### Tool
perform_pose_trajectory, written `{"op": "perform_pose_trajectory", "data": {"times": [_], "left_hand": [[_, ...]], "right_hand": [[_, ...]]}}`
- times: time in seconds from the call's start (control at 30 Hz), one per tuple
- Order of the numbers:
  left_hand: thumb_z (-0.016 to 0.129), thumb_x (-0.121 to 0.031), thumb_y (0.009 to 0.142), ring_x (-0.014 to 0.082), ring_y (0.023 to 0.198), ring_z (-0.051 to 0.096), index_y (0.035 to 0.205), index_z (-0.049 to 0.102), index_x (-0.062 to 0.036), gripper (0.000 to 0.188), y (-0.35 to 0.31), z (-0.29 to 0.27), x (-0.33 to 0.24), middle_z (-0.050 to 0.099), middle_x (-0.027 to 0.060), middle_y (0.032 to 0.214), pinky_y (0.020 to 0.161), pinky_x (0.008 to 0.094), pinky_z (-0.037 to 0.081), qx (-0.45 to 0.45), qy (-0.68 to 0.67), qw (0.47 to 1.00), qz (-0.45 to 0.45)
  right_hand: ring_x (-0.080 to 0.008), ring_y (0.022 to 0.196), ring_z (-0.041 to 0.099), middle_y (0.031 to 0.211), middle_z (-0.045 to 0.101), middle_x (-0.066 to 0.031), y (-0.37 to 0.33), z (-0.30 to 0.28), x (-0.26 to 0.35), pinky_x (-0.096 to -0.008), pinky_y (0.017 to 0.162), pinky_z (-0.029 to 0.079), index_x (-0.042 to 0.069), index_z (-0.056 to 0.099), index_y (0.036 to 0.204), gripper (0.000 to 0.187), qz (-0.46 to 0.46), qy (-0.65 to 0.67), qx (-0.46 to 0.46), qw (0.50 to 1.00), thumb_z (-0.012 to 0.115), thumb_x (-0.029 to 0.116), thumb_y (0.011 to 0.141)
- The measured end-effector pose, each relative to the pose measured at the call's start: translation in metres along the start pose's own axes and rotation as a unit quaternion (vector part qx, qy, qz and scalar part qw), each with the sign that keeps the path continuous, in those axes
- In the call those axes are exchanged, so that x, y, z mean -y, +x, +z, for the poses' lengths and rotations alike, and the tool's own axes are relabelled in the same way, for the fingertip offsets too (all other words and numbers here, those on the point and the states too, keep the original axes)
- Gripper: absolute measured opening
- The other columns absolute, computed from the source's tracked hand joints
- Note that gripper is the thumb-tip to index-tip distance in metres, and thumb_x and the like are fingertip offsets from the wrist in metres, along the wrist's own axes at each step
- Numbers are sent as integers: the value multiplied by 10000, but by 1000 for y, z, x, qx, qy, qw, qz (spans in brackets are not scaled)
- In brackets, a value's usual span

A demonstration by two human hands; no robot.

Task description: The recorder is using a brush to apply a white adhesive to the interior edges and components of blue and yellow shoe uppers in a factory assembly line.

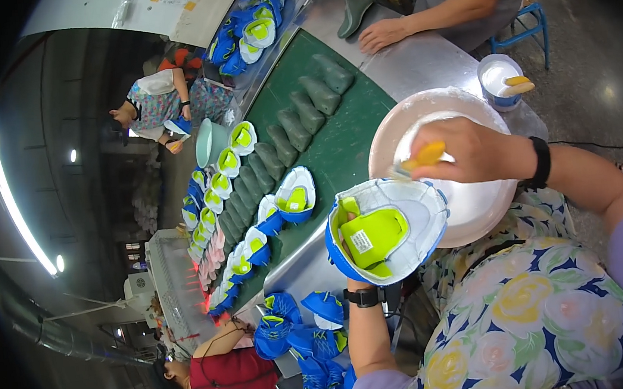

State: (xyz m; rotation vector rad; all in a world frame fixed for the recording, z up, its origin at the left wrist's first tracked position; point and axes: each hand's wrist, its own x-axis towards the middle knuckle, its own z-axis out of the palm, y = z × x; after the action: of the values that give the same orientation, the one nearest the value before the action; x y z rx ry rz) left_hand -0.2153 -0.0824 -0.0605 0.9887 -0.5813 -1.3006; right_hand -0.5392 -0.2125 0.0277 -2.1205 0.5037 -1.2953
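Observation:
My left hand holds up a blue shoe upper with a white underside and a bright green lining; the upper hides most of that hand. Closed around a yellow-handled brush, my right hand is just above the upper's edge. The brush's bristles are slightly blurred beside the rim of the upper. Below the right hand sits a wide pale pink basin with white liquid in it.
A green conveyor belt carries rows of dark green soles and shoe uppers. More blue uppers are piled left of my left arm. A white tub with another yellow-handled brush stands beyond the basin. Co-workers sit around the belt.

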Motion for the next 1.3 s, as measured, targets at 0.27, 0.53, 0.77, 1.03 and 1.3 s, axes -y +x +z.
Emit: {"op": "perform_pose_trajectory", "data": {"times": [0.27, 0.53, 0.77, 1.03, 1.3], "left_hand": [[503, -378, 1028, 270, 1186, 610, 1440, 461, -125, 486, 11, 28, 12, 573, 96, 1362, 978, 414, 538, -74, 266, 955, 111], [523, -211, 1004, 270, 1180, 610, 1345, 489, -113, 356, 80, -87, -2, 591, 91, 1314, 911, 437, 542, -74, 178, 981, 13], [457, 22, 982, 224, 971, 660, 1418, 366, -156, 480, 186, -98, 14, 566, 111, 1279, 815, 377, 610, -127, 170, 977, 7], [728, -194, 797, 307, 931, 583, 1240, 497, 39, 551, 212, -222, -6, 547, 169, 1101, 747, 427, 535, -570, 618, 514, 169], [709, -357, 904, 289, 945, 576, 1315, 466, -85, 549, 224, -247, -8, 548, 157, 1129, 755, 379, 571, -471, -65, 877, -71]], "right_hand": [[-330, 623, 637, 707, 635, -208, 23, 6, -20, -395, 567, 470, 7, 522, 853, 334, 187, 1, 32, 982, 753, 249, 841], [-164, 601, 579, 676, 608, -89, -13, -15, -21, -308, 558, 441, 11, 568, 842, 270, 291, 23, 25, 956, 744, 216, 848], [-136, 677, 616, 770, 639, -75, -31, -8, -45, -261, 622, 484, 14, 576, 884, 192, 378, 93, 15, 921, 724, 132, 855], [-104, 693, 621, 768, 609, -57, -37, -4, -51, -237, 634, 493, 17, 547, 883, 143, 429, 77, 2, 900, 684, 40, 854], [-126, 719, 602, 787, 618, -67, -19, -1, -39, -263, 691, 475, 3, 566, 880, 139, 453, 11, 34, 891, 692, 41, 838]]}}
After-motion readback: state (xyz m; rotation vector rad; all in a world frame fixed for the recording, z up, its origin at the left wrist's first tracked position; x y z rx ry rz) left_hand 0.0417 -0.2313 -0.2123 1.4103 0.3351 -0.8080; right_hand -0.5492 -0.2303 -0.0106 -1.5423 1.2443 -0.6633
